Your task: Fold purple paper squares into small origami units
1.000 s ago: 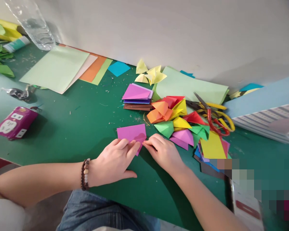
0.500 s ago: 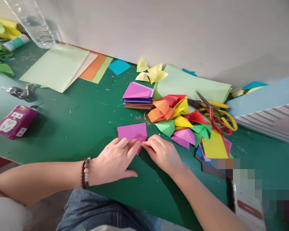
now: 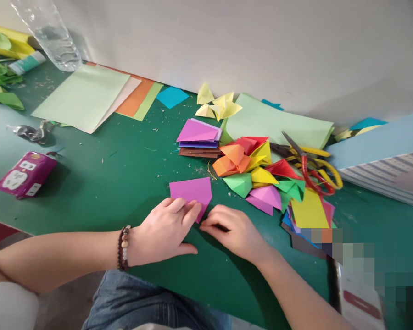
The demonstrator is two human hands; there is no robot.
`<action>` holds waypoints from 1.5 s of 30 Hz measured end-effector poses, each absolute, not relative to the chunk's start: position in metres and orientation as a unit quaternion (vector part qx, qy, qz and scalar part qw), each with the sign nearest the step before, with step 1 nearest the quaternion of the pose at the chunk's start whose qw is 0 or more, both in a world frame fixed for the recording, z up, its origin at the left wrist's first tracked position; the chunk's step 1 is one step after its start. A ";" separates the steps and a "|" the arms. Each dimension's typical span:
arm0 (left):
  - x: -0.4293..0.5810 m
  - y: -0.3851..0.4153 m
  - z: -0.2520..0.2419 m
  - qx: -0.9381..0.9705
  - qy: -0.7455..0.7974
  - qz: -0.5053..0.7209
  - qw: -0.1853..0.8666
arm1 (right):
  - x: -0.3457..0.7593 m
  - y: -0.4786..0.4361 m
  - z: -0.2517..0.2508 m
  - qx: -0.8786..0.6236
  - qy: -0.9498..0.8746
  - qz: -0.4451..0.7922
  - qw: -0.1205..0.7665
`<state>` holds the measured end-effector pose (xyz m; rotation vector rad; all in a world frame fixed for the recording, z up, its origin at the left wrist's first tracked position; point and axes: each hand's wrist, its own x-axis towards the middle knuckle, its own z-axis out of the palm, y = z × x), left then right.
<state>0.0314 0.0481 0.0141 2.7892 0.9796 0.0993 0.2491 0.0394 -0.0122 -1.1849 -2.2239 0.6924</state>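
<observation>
A sheet of purple paper (image 3: 192,189) lies on the green table in front of me, a slanted edge on its right side. My left hand (image 3: 170,224) holds it down, fingertips on its lower part and thumb stretched out to the side. The hand covers the paper's lower left part. Just right of the paper's lower corner is my right hand (image 3: 229,229), thumb and fingers closed in a pinch low over the table. Whether anything is between those fingertips does not show. Folded paper pieces in several colours (image 3: 261,176) lie beyond my right hand.
Behind the purple paper sits a stack of folded papers (image 3: 199,137). Scissors (image 3: 308,165) lie right of the folded pieces. Pale green sheets (image 3: 84,98), a plastic bottle (image 3: 57,41), a glue stick (image 3: 27,63) and a purple packet (image 3: 26,174) occupy the left. A phone (image 3: 359,298) rests lower right.
My right hand has slid down and slightly toward me from the paper's right edge to beside its lower corner. My left hand stays on the paper. The view has shifted slightly.
</observation>
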 end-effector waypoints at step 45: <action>0.020 0.086 0.005 0.976 0.175 0.111 0.061 | 0.275 0.043 0.018 -0.383 -0.894 0.178 0.152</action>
